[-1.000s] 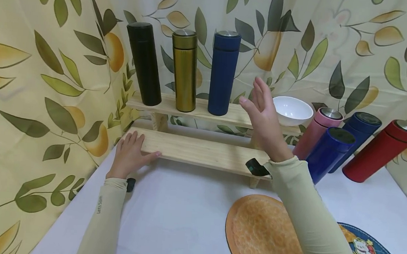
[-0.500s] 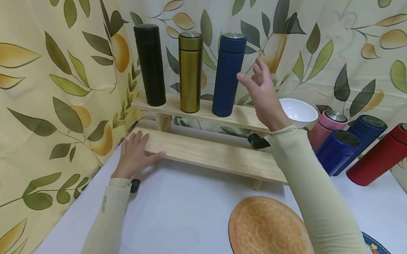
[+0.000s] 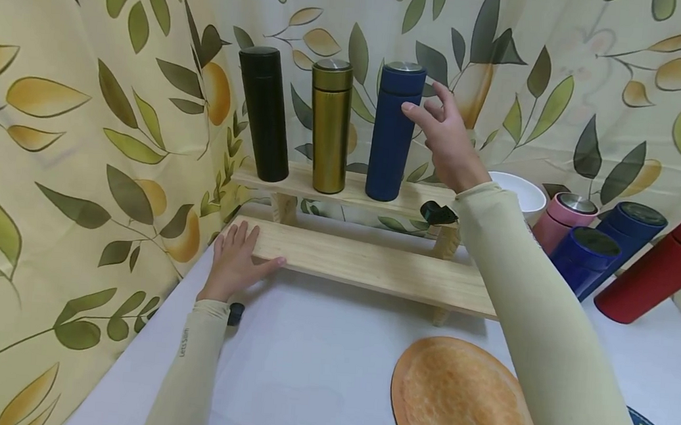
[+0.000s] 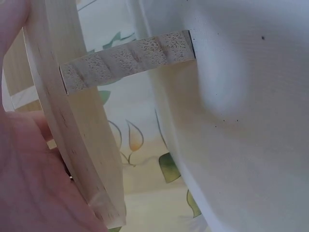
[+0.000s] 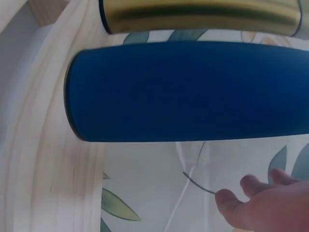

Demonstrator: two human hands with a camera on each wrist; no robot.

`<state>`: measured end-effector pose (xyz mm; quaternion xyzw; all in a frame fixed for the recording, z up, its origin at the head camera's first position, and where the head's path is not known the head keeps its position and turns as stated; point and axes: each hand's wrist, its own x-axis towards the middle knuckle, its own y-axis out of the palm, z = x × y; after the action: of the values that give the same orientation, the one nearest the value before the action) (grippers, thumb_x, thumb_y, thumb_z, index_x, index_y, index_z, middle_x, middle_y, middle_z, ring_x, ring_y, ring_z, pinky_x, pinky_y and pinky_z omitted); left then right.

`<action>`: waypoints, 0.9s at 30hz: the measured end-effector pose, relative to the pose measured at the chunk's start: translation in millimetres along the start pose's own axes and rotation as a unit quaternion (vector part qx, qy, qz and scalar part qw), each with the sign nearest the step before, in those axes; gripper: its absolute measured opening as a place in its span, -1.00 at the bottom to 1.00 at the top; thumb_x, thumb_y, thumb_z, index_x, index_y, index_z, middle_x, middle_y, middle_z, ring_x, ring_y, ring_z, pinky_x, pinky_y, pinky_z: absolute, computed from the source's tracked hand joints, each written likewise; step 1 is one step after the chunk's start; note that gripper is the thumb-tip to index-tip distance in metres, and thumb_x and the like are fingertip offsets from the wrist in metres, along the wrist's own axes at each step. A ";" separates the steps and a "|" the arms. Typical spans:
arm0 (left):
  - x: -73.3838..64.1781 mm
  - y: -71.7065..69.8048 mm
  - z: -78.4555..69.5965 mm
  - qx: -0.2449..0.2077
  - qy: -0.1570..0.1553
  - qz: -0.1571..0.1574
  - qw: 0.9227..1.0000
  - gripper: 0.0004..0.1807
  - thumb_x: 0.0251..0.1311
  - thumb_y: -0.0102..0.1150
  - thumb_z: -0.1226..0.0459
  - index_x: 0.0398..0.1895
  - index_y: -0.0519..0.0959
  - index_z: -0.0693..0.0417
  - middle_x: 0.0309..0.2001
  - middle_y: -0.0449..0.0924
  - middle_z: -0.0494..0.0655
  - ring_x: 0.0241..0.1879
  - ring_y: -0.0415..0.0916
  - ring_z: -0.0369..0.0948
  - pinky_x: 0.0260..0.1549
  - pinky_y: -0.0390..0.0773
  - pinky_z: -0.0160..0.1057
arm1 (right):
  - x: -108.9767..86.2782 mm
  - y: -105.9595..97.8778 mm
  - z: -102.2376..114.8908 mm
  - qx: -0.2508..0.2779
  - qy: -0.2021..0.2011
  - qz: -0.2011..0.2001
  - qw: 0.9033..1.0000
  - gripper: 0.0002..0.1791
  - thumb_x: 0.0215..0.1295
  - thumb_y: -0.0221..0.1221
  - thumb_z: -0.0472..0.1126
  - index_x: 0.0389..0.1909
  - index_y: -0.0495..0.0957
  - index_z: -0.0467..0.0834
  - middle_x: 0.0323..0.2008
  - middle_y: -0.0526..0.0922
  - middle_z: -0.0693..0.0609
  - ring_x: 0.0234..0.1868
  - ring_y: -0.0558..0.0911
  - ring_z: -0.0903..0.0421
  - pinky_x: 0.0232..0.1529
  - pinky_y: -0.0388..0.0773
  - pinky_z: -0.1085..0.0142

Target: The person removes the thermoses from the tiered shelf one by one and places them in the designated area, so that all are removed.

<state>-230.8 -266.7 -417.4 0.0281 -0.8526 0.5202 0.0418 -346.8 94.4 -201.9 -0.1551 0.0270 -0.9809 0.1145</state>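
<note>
My left hand (image 3: pixel 235 262) rests on the left end of the lower board (image 3: pixel 360 263) of a wooden two-step shelf, fingers over the top and thumb along the front edge. The left wrist view shows that hand (image 4: pixel 36 179) against the board (image 4: pixel 72 125). A dark blue thermos (image 3: pixel 392 137) stands upright on the upper board. My right hand (image 3: pixel 449 138) is raised beside its upper part, fingers spread, the thumb overlapping it in the head view. In the right wrist view, fingers (image 5: pixel 260 198) appear below the blue thermos (image 5: pixel 188 94) with a gap between.
Gold (image 3: pixel 329 133) and black (image 3: pixel 264 118) thermoses stand left on the upper board (image 3: pixel 343 180). A white bowl (image 3: pixel 520 191) sits behind my right arm. Pink (image 3: pixel 562 221), blue (image 3: pixel 629 233) and red (image 3: pixel 659 274) thermoses stand right. A round tan mat (image 3: pixel 464 399) lies in front.
My right hand has moved left and up toward the dark blue thermos. The left hand stays on the lower board. The head view has shifted slightly.
</note>
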 end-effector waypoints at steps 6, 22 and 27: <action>-0.1 1.4 1.8 -0.001 -0.002 -0.006 1.000 0.21 0.34 0.22 -0.34 0.71 0.03 0.32 0.71 -0.28 0.34 0.69 -0.43 0.24 0.55 -0.53 0.22 | 12.0 5.2 -1.9 0.022 -0.010 0.004 1.000 -0.05 0.48 0.27 0.05 0.74 -0.04 0.16 0.62 0.22 -0.09 0.64 0.11 0.00 0.60 -0.26 -0.27; 3.9 4.3 1.7 -0.004 -0.003 -0.006 1.000 0.20 0.34 0.23 -0.35 0.71 0.04 0.31 0.72 -0.27 0.32 0.69 -0.43 0.22 0.56 -0.53 0.19 | 27.6 19.8 -8.3 0.058 0.015 0.045 0.997 0.01 0.37 0.34 -0.09 0.70 -0.04 0.12 0.57 0.23 -0.06 0.51 0.27 -0.12 0.53 0.16 -0.12; 2.9 3.8 1.1 -0.003 -0.002 -0.006 1.000 0.20 0.35 0.22 -0.35 0.71 0.05 0.31 0.72 -0.27 0.32 0.69 -0.42 0.23 0.56 -0.52 0.20 | 26.5 20.7 -8.1 0.042 0.008 0.022 0.999 0.01 0.33 0.32 -0.12 0.67 -0.05 0.12 0.51 0.26 -0.05 0.46 0.32 -0.12 0.47 0.22 -0.13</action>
<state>-234.1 -265.9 -421.0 0.0344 -0.8540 0.5173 0.0431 -369.4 68.3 -203.5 -0.1421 -0.0101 -0.9795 0.1422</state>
